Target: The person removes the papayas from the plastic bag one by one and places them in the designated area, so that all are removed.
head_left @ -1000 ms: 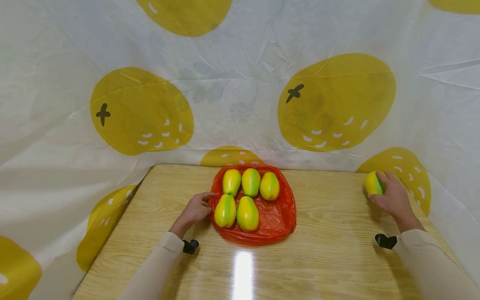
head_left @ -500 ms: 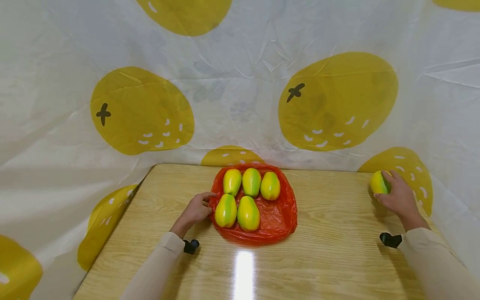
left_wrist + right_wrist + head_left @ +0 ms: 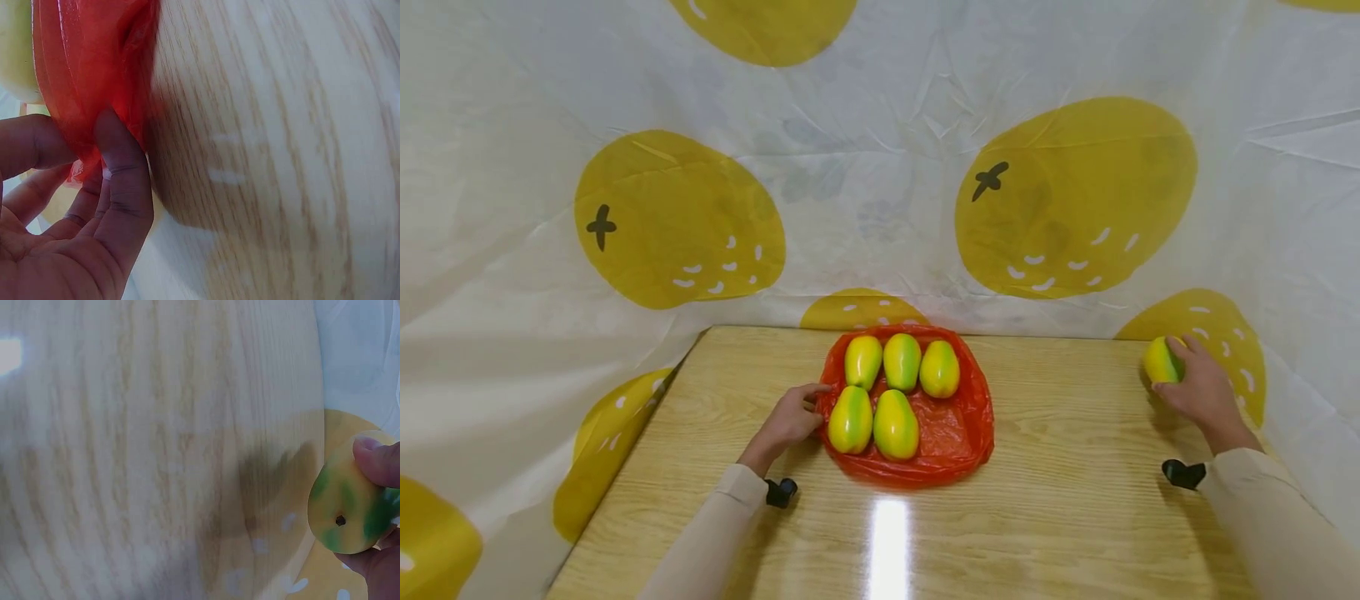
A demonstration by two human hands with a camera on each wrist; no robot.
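My left hand (image 3: 790,418) pinches the left edge of a red plastic bag (image 3: 943,429) between thumb and fingers; in the left wrist view the bunched film (image 3: 94,69) shows between them. Several yellow-green mangoes (image 3: 896,425) lie on the spread bag, in a back row and a front row, with bare red film at the front right. Far to the right, my right hand (image 3: 1204,392) grips another mango (image 3: 1159,363) near the table's back right corner. The right wrist view shows this mango's dark stem spot (image 3: 340,520) and the thumb on its side.
The wooden table (image 3: 1060,500) carries a bright light reflection at its front. A white cloth (image 3: 872,208) with large yellow fruit prints hangs behind and at both sides, meeting the table's edges.
Over the last second my right hand has shifted slightly to the right with its mango. My left hand and the bag have stayed in place.
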